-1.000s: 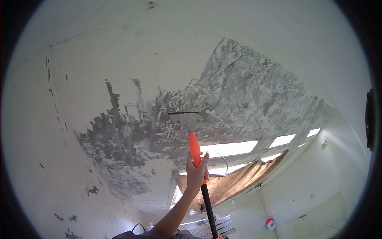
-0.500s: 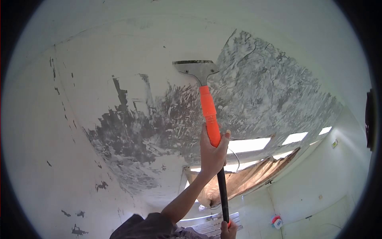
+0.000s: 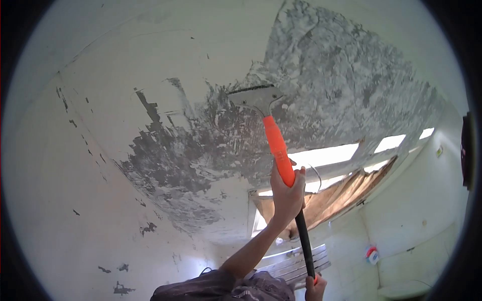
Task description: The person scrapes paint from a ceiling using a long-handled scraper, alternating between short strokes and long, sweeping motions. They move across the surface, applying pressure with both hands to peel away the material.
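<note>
A long-handled scraper (image 3: 275, 138) with a wide metal head (image 3: 257, 99), an orange grip and a black shaft reaches up toward the ceiling. My left hand (image 3: 288, 193) is wrapped round the lower part of the orange grip, thumb along its right side. Lower down, near the bottom of the view, my right hand (image 3: 315, 288) grips the end of the black shaft. The blade edge lies at the border between white coating and the grey scraped patch (image 3: 346, 85), tilted slightly up to the right.
Bright window panes (image 3: 326, 155) and a hanging brown curtain (image 3: 336, 195) are at the right. Below them is a white slatted thing (image 3: 296, 263). A red and white object (image 3: 372, 255) hangs on the far wall. The left wall (image 3: 65, 175) has several dark chips.
The view has shifted, with the ceiling moving upward in it. The scraper head has gone from white coating to the edge of the grey patch, where more coating is gone. Both hands keep their hold.
</note>
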{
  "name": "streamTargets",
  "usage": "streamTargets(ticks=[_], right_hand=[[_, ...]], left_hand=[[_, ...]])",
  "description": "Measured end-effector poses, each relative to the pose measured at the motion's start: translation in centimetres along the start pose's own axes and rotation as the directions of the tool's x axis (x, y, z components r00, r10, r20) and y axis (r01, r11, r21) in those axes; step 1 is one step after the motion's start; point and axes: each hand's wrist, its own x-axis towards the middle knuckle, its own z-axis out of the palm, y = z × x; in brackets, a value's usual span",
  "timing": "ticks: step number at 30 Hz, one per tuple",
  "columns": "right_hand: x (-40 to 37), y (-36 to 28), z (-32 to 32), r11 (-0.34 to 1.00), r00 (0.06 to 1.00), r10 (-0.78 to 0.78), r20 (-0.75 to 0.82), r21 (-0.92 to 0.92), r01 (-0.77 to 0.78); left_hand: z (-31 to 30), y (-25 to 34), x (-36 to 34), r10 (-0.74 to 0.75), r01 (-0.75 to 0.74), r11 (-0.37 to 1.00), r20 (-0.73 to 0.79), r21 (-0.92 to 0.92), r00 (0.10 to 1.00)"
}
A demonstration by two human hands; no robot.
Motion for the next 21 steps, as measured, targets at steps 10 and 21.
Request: streamTargets(ticks=[10,21], right_hand=[[-1.4,1.0,4.9,0.989,0.99,0.115,0.081,0.088,-0.122],[-2.6,2.0,4.2,0.961,0.971,0.178,0.158,0.183,-0.206]], left_hand=[[-3.0,-1.3,0.3,0.02,-0.025,0.986,0.028,0.166,0.999],[-2.2,-1.8,-0.8,-0.046,0.04,0.993,0.055,0.107,0.997]])
